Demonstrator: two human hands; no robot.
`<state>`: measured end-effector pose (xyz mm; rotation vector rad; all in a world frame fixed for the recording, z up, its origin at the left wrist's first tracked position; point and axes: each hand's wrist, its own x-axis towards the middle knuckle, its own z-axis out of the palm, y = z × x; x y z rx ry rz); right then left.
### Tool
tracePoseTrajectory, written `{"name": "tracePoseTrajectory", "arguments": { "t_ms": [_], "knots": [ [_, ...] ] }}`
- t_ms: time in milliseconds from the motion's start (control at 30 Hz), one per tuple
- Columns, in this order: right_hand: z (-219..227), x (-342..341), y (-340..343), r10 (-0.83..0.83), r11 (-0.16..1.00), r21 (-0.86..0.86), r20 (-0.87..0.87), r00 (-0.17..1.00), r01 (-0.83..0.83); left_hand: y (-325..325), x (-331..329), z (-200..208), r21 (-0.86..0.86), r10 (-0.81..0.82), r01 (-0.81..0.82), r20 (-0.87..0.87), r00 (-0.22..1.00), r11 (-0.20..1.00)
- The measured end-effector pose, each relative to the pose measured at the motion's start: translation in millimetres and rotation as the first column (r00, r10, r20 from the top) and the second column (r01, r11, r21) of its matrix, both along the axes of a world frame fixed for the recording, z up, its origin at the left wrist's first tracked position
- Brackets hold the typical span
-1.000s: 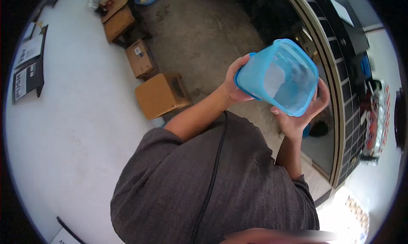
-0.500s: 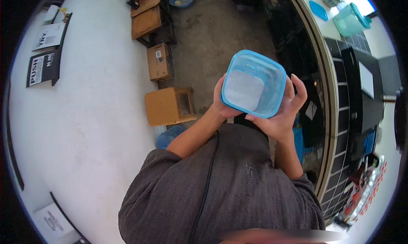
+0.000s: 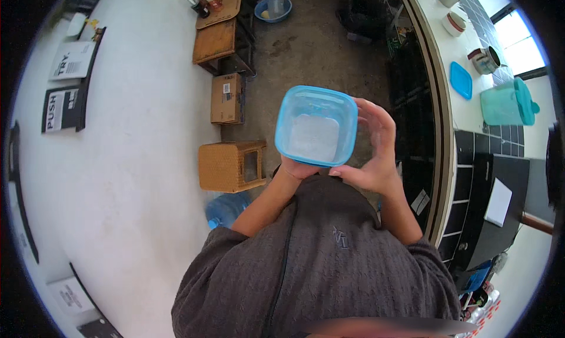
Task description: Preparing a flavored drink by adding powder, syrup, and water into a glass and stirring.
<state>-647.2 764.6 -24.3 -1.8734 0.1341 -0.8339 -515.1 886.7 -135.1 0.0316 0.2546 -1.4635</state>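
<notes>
A square, light-blue plastic food container is held up in front of me, its top facing me. Inside, a whitish rounded-square patch shows; I cannot tell whether it is contents or the base. My left hand supports the container from below at its lower left, most of its fingers hidden behind it. Around the right side curves my right hand, fingertips at the upper right edge and thumb by the lower right corner, with a gap between palm and container.
On the counter at right are a flat blue lid, a metal mug and a green lidded container. At left stand a woven-look stool, a cardboard box and a water jug. A blue basin sits farther off.
The container has moved left and turned so its sides sit straighter. My right palm has come away from its side, while the left hand has moved along beneath it. The view has shifted.
</notes>
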Motion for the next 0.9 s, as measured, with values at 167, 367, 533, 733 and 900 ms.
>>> {"name": "tracePoseTrajectory", "arguments": {
  "t_ms": [167, 367, 533, 733, 900],
  "knots": [
    [-23, 101, -53, 0.156, 0.988, 0.005, -0.018, 0.988, -0.156, -43, 84, -33, -0.003, 0.065, -0.065, -0.089, 0.994, 0.998],
    [-44, 241, -118, 0.278, 0.960, 0.057, -0.071, 0.958, -0.274, -106, 217, -44, -0.115, 0.259, -0.232, 0.382, 0.887, 0.966],
    [-35, 347, -173, 0.325, 0.945, 0.068, -0.080, 0.942, -0.320, -152, 329, -26, -0.140, 0.139, -0.124, 0.103, 0.985, 0.982],
    [-41, 432, -262, 0.247, 0.969, 0.103, -0.409, 0.879, -0.224, -208, 437, -45, -0.203, 0.123, -0.135, -0.071, 0.990, 0.970],
    [-88, 507, -370, 0.245, 0.969, 0.114, -0.552, 0.797, -0.219, -274, 531, -66, -0.201, 0.187, -0.183, 0.001, 0.982, 0.962]
  ]
}}
